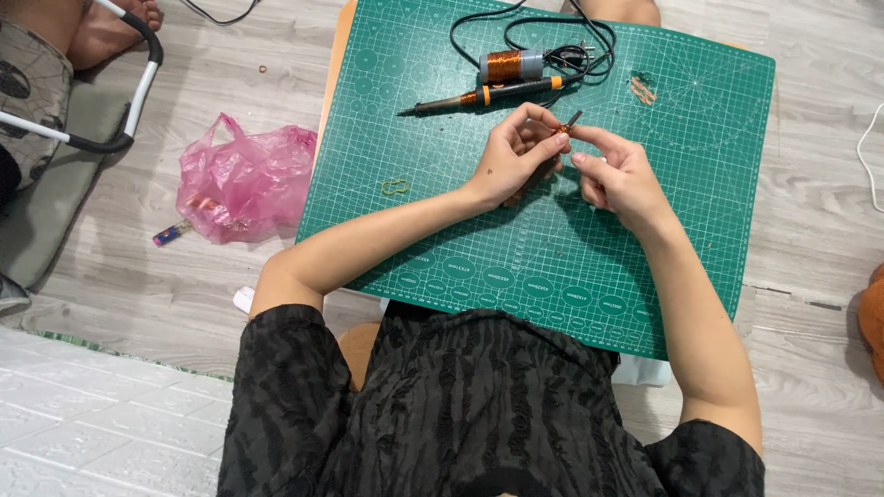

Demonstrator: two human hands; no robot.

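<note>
Both hands meet above the green gridded cutting mat [645,276]; the left hand [511,161] and right hand [619,177] pinch a small copper-wound dark metal piece [564,128] between fingertips, raised for close work; the orange-collared soldering iron [483,96] lies just beyond the pinch, within reach.

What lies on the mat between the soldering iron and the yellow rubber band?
Nothing: in the head view, only bare green mat separates the soldering iron from the rubber band.

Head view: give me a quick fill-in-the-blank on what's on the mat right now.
1. The soldering iron lies on the ___ cutting mat.
2. The spool is wound with ___-coloured wire.
3. The plastic bag on the floor is ___.
4. Left hand and right hand pinch one small ___-wound piece.

Missing: green; copper; pink; copper
</note>
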